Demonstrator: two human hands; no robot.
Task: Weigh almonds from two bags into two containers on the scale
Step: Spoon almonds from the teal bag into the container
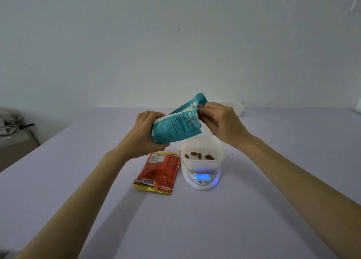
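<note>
A teal almond bag point(175, 125) is held tilted above the table. My left hand point(145, 133) grips its lower end. My right hand point(221, 125) pinches its upper edge at the right. Below them a white slotted container point(202, 154) sits on a small white scale point(203, 178) with a lit blue display. Several brown almonds point(199, 155) lie in the container. An orange-red bag point(159, 171) with a yellow edge lies flat on the table, left of the scale.
The lilac table point(195, 219) reaches from the wall to the near edge. A white object point(237, 107) sits at the far edge behind my right hand. A low cabinet with grey cloth point(11, 126) stands at the left.
</note>
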